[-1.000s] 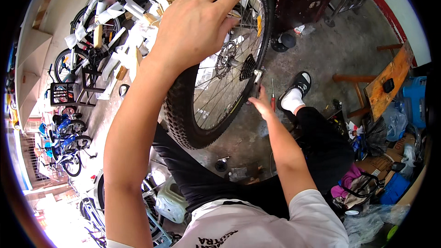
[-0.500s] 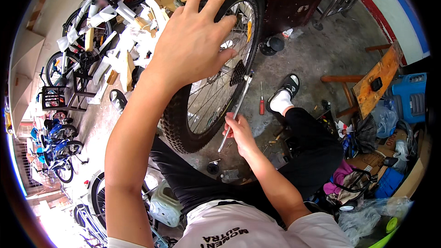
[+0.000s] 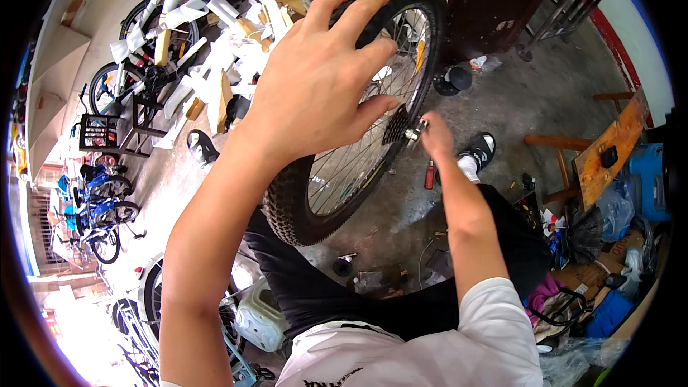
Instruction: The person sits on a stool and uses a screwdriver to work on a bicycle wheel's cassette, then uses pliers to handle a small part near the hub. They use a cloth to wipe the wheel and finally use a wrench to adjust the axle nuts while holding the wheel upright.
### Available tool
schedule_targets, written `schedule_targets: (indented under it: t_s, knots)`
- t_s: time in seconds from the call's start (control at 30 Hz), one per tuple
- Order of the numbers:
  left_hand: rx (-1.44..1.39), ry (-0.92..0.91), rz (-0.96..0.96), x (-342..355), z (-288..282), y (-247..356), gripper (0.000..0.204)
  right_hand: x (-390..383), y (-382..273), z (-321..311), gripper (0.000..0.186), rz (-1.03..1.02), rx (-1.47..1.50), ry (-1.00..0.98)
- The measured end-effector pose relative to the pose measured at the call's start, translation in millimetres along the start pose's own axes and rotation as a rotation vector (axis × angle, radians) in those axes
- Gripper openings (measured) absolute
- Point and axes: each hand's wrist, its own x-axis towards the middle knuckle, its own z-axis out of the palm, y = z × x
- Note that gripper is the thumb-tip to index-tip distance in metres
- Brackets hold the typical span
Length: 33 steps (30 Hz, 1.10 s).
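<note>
A bicycle wheel (image 3: 287,209) with a knobby black tyre stands tilted in front of me. My left hand (image 3: 326,75) holds it from the near side, fingers spread over the tyre and thumb apart from them over the spokes. A black sprocket cassette (image 3: 394,126) sits at the wheel's hub. At the axle beside it is the head of a silver wrench (image 3: 413,132). My right hand (image 3: 436,136), slightly blurred, is closed round the wrench close to the hub; most of the shaft is hidden or foreshortened. A red-handled screwdriver (image 3: 429,175) lies on the floor just below that hand.
My sandalled foot (image 3: 480,149) is right of the wheel. A wooden stool (image 3: 609,150) stands on its side farther right, above a cluttered heap with a blue case (image 3: 648,179). Left are bicycles (image 3: 100,204), a dark chair (image 3: 129,129) and white wrapped parts.
My right hand has moved up and away from me, from the wrench's lower shaft to near the hub. The wrench has swung from pointing toward me. My left hand stays on the tyre.
</note>
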Motion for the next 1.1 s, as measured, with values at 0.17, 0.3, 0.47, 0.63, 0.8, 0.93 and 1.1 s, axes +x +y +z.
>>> schedule_targets:
  t_s: [0.17,0.3,0.47,0.63,0.8,0.93,1.1]
  knots:
    - [0.023,0.013,0.004,2,2,-12,0.043,40,-7,-22,0.033,-0.177,-0.164,0.050]
    - [0.001,0.006,0.017,0,4,-20,0.043,-23,-56,-14,0.026,0.158,-0.004,-0.328]
    - [-0.014,-0.010,0.034,7,7,-17,0.042,-178,-109,53,0.044,0.429,0.613,-0.325]
    - [-0.046,0.005,0.052,2,0,-18,0.043,-212,-224,-46,0.056,0.758,1.369,-0.286]
    - [-0.024,0.008,0.052,5,2,-20,0.043,-167,-264,-113,0.048,0.796,1.684,-0.373]
    - [-0.033,0.009,0.051,5,3,-20,0.040,-143,-289,-163,0.066,0.859,1.703,-0.252]
    - [-0.036,0.017,0.060,7,6,-21,0.039,-134,-291,-191,0.085,0.250,1.543,-0.132]
